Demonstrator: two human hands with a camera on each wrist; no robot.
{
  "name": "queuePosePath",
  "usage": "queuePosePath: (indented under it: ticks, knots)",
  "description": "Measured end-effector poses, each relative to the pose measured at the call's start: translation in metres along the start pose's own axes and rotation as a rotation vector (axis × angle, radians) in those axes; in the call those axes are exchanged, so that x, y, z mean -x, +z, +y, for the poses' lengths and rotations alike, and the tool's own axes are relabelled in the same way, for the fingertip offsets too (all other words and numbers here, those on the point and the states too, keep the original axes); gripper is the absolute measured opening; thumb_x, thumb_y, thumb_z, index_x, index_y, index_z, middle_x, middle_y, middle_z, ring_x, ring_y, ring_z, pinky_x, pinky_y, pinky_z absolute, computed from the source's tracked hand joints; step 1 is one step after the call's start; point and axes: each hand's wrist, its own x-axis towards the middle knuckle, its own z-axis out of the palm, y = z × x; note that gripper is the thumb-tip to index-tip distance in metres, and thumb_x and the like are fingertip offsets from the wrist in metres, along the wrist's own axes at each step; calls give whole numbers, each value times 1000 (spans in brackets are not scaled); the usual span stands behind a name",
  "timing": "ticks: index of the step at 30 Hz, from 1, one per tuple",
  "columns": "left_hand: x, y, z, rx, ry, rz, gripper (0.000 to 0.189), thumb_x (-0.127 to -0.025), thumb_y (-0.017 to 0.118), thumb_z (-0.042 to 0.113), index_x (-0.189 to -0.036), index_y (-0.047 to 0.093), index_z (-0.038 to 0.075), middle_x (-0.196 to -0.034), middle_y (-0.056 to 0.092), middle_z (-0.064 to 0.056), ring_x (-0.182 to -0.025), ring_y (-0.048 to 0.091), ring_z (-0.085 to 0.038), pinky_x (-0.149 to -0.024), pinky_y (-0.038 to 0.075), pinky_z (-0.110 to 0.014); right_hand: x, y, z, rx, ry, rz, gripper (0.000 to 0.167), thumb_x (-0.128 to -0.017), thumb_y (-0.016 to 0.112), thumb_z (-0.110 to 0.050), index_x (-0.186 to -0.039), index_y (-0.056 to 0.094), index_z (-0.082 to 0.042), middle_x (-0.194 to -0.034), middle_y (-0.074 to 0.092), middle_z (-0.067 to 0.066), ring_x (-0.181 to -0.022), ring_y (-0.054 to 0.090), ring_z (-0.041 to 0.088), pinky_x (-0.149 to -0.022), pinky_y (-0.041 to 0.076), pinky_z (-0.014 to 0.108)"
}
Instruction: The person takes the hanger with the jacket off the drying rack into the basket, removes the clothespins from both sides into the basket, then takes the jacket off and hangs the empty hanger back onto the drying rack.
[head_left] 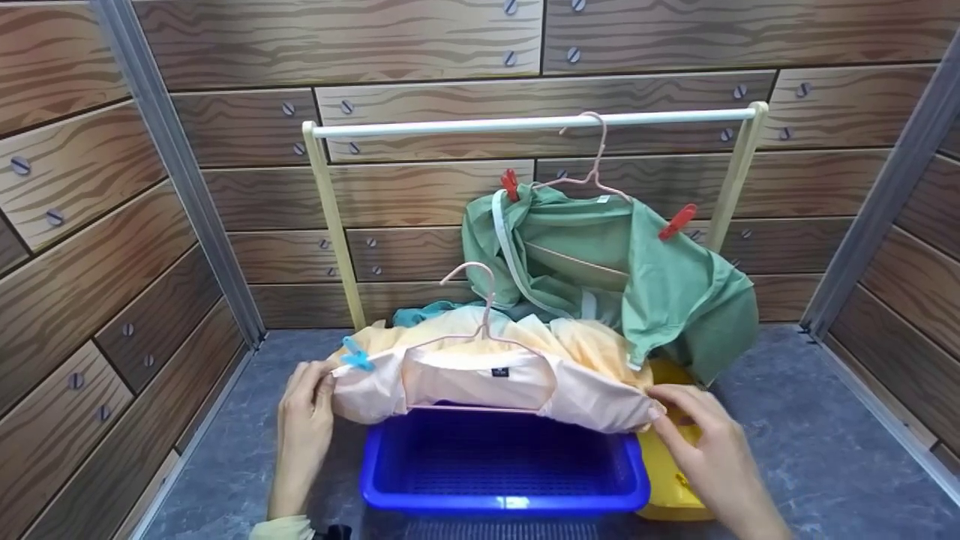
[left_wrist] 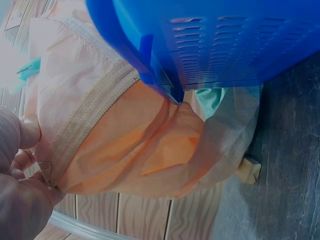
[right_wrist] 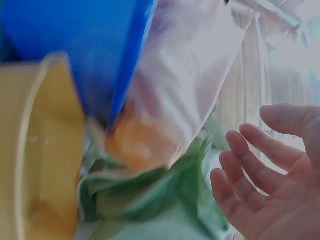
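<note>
A pale pink and peach garment [head_left: 600, 390] with a small dark label is spread over the back of a blue basket [head_left: 502, 502]. A pink hanger [head_left: 487, 315] sits in its opening, hook up. My left hand [head_left: 306, 409] pinches the garment's left edge, beside a light blue clothespin [head_left: 356, 356]; the left wrist view shows a ribbed band [left_wrist: 95, 115] running from the fingertips. My right hand [head_left: 709, 442] is at the garment's right end, and in the right wrist view its fingers [right_wrist: 240, 175] are loosely bent, apart from the cloth with nothing held.
Behind, a green garment [head_left: 562, 232] hangs on another pink hanger [head_left: 600, 150] from a white rail [head_left: 450, 127], with red clothespins [head_left: 679, 222] on it. A yellow container [head_left: 667, 487] stands right of the basket. Wood-patterned walls [head_left: 435, 45] enclose the grey floor [head_left: 810, 420].
</note>
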Motion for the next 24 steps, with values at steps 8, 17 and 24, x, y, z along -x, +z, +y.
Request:
queuePosePath:
  ticks: [8,17,24]
  knots:
    - [0,5,1,3,-12,-22,11,-92,61,-5,-94,66,4,-85,58,-3,-83,50,-17,-72,37,-28,-2,22,-33,-123,-128,-81,37,-84,73,4,-117,71,-14,-117,66,-3,-90,61,12,-74,48,17]
    - [-1,4,0,5,2,-10,11,-94,60,-4,-93,66,5,-84,56,-2,-81,48,-15,-71,36,-27,-15,46,-62,-142,-226,-220,34,-91,70,-10,-122,66,-25,-120,63,-12,-107,61,13,-89,47,24]
    - [0,0,-1,-8,-7,-14,10,-94,59,-4,-93,66,4,-84,56,-2,-80,47,-13,-71,36,-26,-32,58,-78,-138,-293,-296,29,-95,67,-19,-124,65,-23,-124,62,-10,-116,56,10,-95,45,28]
